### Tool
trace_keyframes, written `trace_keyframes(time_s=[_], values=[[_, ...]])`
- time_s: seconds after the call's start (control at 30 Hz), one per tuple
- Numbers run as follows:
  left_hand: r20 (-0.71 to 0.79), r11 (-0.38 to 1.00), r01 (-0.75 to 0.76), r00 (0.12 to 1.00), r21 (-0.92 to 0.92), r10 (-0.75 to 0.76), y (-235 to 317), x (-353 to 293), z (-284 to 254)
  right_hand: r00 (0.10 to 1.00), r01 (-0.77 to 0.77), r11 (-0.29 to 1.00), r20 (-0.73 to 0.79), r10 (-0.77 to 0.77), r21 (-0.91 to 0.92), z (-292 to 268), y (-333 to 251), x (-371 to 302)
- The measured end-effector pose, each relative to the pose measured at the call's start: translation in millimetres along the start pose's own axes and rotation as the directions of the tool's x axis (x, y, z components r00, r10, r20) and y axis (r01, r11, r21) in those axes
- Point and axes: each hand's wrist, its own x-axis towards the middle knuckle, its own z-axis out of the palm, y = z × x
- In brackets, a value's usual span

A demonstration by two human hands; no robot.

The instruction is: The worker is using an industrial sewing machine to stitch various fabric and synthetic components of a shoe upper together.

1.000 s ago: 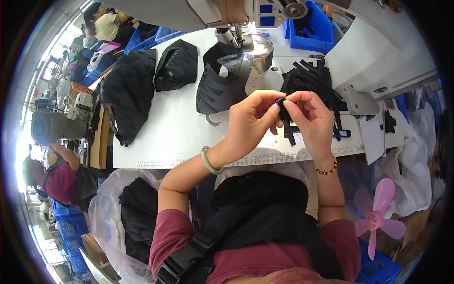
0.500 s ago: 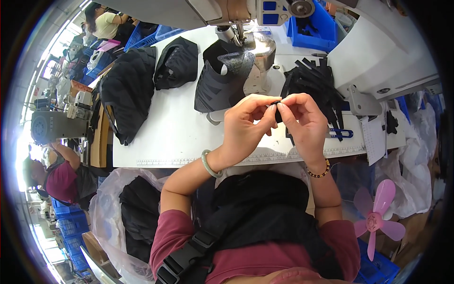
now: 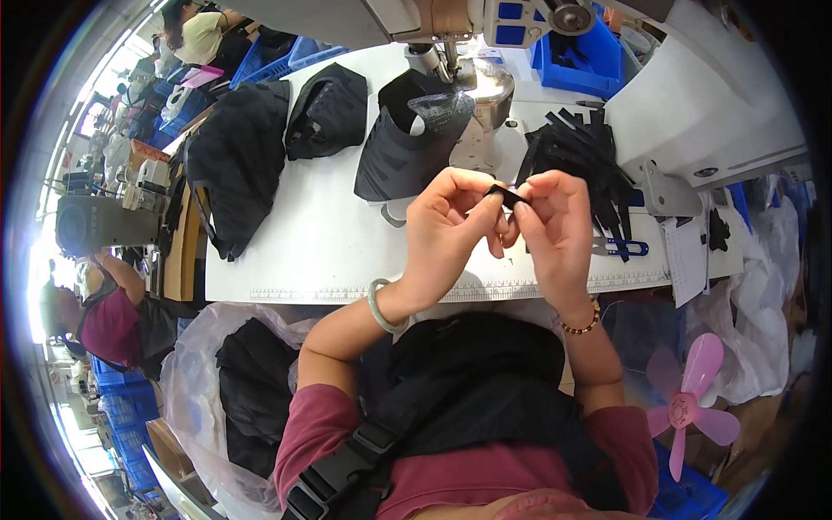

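Observation:
A short black fabric strip [image 3: 510,198] is pinched at both ends between my two hands, raised over the front of the white table. My left hand [image 3: 452,230] closes thumb and fingertips on one end, my right hand [image 3: 556,232] on the other. Just beyond my left hand, a black shoe upper [image 3: 394,156] rests at the sewing machine [image 3: 449,65], under its needle area. A heap of black strips [image 3: 576,160] lies behind my right hand. Beside that hand, blue-handled thread snips [image 3: 626,248] lie on the table.
More black shoe uppers [image 3: 328,113] and a larger stack [image 3: 236,160] lie to the left. A ruler strip [image 3: 364,291] runs along the table's front edge. A blue bin [image 3: 579,65] stands at the back right; a pink fan [image 3: 685,407] is at lower right. Other people sit at left.
The strip has been turned and spread, so more of its length shows between my fingertips. My hands have drawn slightly apart; the view has shifted a little.

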Motion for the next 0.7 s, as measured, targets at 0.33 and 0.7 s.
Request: trace_keyframes(time_s=[0.33,0.7], values=[[0.097,0.961,0.215,0.967,0.172,-0.233,29.1,-2.1,-23.2,0.887,0.301,0.756,0.462,0.002,-0.581,-18.1,-31.7,30.3],[0.038,0.939,0.089,0.993,0.331,-0.108,87.7,19.9,-31.0,0.968,0.151,0.855,0.248,-0.027,-0.496,7.6,-23.4,37.6]])
